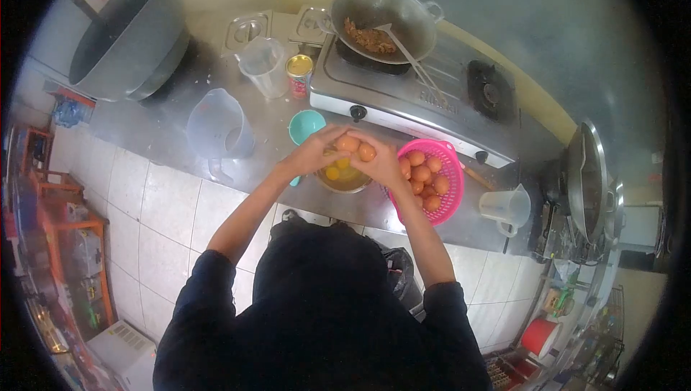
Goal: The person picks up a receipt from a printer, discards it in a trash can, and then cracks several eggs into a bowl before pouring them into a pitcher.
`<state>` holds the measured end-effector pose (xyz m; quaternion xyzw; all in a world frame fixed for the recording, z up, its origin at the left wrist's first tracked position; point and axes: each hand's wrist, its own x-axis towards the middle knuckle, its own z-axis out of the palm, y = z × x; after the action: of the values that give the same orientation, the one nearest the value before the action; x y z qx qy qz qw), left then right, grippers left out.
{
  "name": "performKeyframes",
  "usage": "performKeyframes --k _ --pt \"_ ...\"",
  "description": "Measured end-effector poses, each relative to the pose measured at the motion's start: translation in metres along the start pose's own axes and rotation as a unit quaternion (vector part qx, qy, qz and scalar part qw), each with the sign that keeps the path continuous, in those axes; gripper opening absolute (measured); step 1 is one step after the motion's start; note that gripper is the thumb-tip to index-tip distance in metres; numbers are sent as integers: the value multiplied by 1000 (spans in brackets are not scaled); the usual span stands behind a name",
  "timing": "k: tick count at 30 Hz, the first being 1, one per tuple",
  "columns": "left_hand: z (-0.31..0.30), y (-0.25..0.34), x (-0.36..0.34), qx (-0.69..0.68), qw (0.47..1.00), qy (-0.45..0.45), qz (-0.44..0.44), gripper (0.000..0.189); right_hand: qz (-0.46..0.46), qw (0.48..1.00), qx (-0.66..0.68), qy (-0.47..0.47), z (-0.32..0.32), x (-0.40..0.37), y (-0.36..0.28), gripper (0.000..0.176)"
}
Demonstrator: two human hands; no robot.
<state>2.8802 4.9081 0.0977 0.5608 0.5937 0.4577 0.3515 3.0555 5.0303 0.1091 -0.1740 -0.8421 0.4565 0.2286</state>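
Over a metal bowl (345, 186) with several yolks and egg white in it, my two hands meet around two brown eggs. My left hand (317, 152) is closed on the left egg (348, 143), its fingers reaching over from the side. Curled around the other egg (366, 152) is my right hand (383, 163). The eggs sit side by side, very close together. A pink basket (455, 200) full of brown eggs (432, 181) stands just right of the bowl, partly under my right forearm. Behind my left hand is a turquoise cup (307, 124).
A gas stove (432, 106) at the back carries a wok (385, 13) with browned food and a spatula (410, 56). Plastic jugs (219, 124) (265, 67) and a can (299, 75) stand left; another jug (506, 206) stands right. A large pot (133, 42) is far left.
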Motion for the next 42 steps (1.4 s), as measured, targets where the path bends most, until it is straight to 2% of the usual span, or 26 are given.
performKeyframes --k 3,6,10,18,24,36,42 --pt "8 -20 1 138 984 17 108 63 -29 998 -60 11 8 -4 14 52" --pt "11 -31 2 172 974 32 142 62 -27 995 -91 26 14 -8 19 52" --pt "14 -40 6 125 984 40 124 61 -6 990 -137 32 18 -10 22 51" --pt "15 -53 8 123 984 55 113 59 -53 981 -177 52 21 -8 23 47" --pt "10 -49 10 145 972 80 165 61 -78 978 -186 59 23 -8 24 46" --pt "-6 -35 13 125 973 48 186 58 -87 979 -177 59 21 -8 16 44" --pt "-16 -46 9 135 971 -11 199 55 -85 976 -195 51 17 -10 26 44"
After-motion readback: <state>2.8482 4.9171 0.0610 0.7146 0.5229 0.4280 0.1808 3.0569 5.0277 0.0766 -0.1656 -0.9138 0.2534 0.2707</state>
